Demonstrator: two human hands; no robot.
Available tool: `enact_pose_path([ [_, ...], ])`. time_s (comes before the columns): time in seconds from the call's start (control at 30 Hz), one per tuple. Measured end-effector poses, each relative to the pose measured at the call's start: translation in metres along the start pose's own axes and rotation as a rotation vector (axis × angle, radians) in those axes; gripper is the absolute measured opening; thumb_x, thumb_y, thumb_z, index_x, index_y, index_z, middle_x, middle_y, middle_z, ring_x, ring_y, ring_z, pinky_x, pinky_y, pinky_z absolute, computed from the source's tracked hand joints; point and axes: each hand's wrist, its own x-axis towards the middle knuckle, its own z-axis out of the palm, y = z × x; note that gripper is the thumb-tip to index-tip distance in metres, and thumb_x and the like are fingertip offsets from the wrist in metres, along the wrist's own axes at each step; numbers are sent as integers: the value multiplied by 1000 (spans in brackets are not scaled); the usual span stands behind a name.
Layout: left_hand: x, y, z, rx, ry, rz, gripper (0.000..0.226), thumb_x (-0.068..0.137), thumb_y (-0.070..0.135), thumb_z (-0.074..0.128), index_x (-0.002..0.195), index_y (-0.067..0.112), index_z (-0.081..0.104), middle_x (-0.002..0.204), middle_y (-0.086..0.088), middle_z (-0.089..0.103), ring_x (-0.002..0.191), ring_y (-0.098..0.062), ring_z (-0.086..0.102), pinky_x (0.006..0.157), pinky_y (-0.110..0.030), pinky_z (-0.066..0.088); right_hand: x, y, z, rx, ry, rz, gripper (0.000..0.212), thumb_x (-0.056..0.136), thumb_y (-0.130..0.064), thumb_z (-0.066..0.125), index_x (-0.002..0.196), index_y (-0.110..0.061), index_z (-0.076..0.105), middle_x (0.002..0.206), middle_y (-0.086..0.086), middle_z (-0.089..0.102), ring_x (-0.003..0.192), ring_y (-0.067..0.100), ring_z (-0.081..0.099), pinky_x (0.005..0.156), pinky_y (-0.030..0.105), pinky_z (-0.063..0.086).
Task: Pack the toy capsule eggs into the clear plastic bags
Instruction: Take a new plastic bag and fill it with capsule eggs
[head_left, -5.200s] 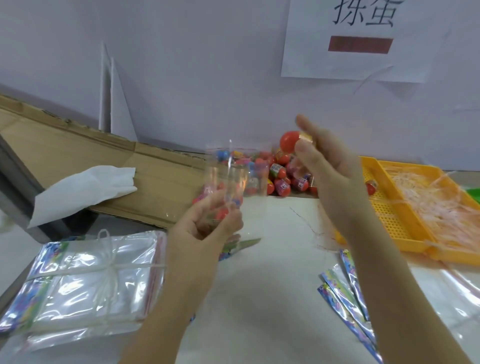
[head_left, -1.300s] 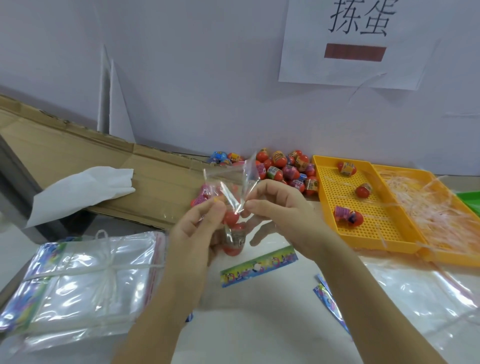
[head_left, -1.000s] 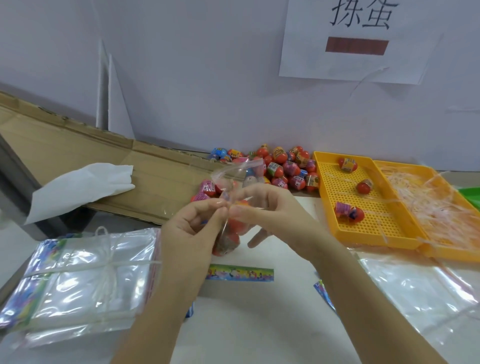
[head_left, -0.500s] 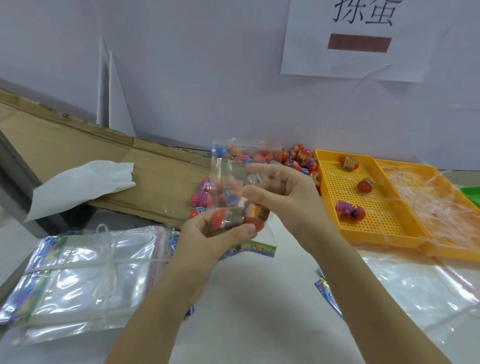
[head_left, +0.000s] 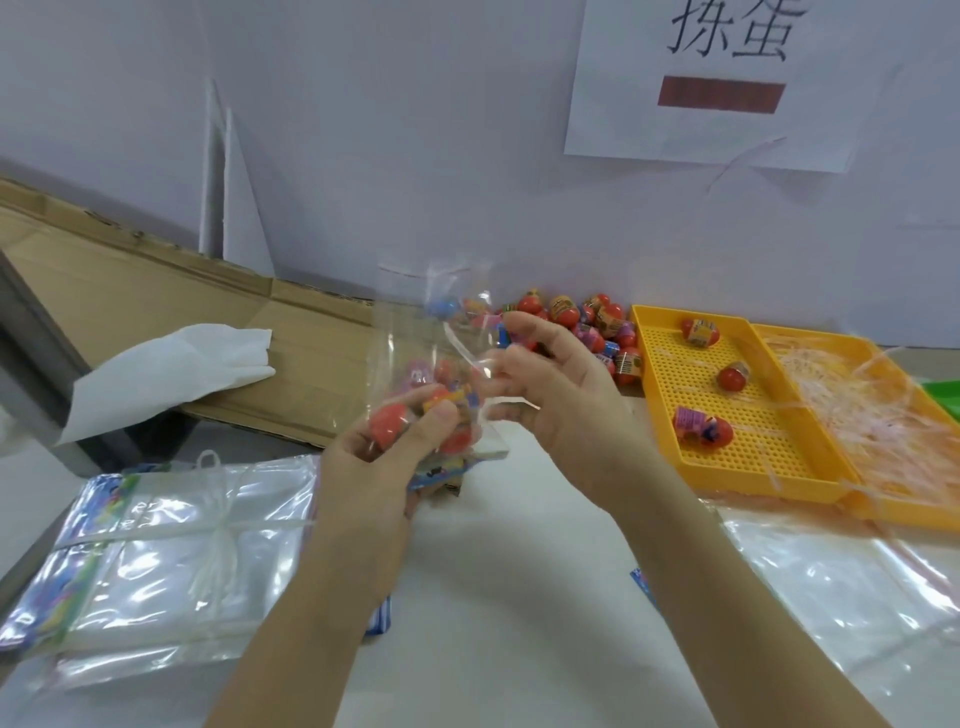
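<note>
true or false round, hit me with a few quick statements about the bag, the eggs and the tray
1. The left hand holds a clear bag with eggs inside. True.
2. The yellow tray holds nothing. False: three eggs lie in it.
3. The stack of empty bags is tied with string. True.
4. The white cloth lies in the tray. False: it lies on the cardboard.

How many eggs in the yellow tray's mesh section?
3. Far egg by the back rim, middle egg near the divider, near egg toward the front; that one could be two touching. The shredded strips next door may hide more.
</note>
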Motion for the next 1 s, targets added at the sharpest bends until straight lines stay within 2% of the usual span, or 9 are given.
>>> enact_pose_path([
  [0.1, 1, 4, -1, -73, 60, 36, 18, 61, 21, 76, 78, 19, 80, 82, -9, 76, 74, -22, 74, 71, -36, 62, 10, 19, -4, -398, 171, 12, 18, 94, -16, 57, 106, -27, 64, 96, -4, 66, 82, 10, 60, 68, 24, 51],
  [0.2, 2, 5, -2, -91, 69, 54, 16, 64, 18, 73, 78, 19, 79, 84, -10, 76, 77, -22, 75, 66, -34, 61, 14, 44, -4, -905, 31, -39, 34, 89, -17, 63, 121, -30, 61, 113, -10, 53, 93, 3, 49, 78, 16, 44],
  [0.27, 2, 5, -2, -66, 68, 60, 21, 62, 22, 75, 82, 20, 80, 87, -12, 76, 80, -24, 75, 66, -33, 60, 19, 55, 0, -1017, -38, -71, 54, 83, -20, 70, 133, -30, 54, 122, -5, 46, 108, 7, 43, 92, 20, 40],
  [0.33, 2, 4, -1, -39, 90, 60, 33, 54, 27, 80, 87, 23, 80, 92, -13, 76, 84, -26, 75, 67, -34, 61, 23, 61, 4, -1106, -37, -82, 53, 82, -20, 71, 131, -31, 53, 119, -4, 42, 111, 14, 44, 90, 25, 42],
  [0.43, 3, 2, -1, -9, 110, 63, 50, 47, 26, 88, 96, 31, 78, 98, -13, 76, 87, -28, 74, 71, -38, 61, 26, 61, 6, -1044, 73, -127, 34, 87, -18, 65, 119, -28, 57, 110, -7, 46, 102, 16, 52, 83, 29, 48],
  [0.53, 2, 0, 0, 87, 103, 103, 61, 45, 19, 94, 99, 42, 75, 99, -2, 77, 90, -27, 74, 74, -42, 61, 27, 36, 4, -526, 297, -224, 19, 96, -17, 55, 111, -27, 59, 102, -6, 61, 97, 16, 58, 86, 41, 51],
  [0.67, -5, -4, 6, 180, 22, 159, 53, 46, 32, 84, 95, 51, 73, 96, 11, 76, 88, -9, 73, 64, -21, 57, 14, -23, 1, -87, 190, -372, 21, 93, -29, 53, 112, -25, 48, 92, -5, 74, 86, 13, 70, 71, 21, 54],
  [0.8, -8, -5, 11, 222, -32, 203, 52, 52, 24, 83, 98, 45, 74, 98, 7, 77, 87, -6, 73, 62, -16, 55, -4, -54, 5, -310, 47, -542, 14, 95, -22, 53, 107, -15, 54, 94, -7, 74, 95, 11, 69, 84, 26, 54],
  [1.0, -12, -2, 11, 230, -58, 211, 50, 48, 24, 84, 93, 46, 75, 93, 7, 77, 84, -8, 73, 61, -15, 54, -11, -55, 4, -867, 82, -464, 15, 85, -35, 69, 92, -46, 61, 117, -13, 46, 124, 7, 40, 106, 36, 35],
])
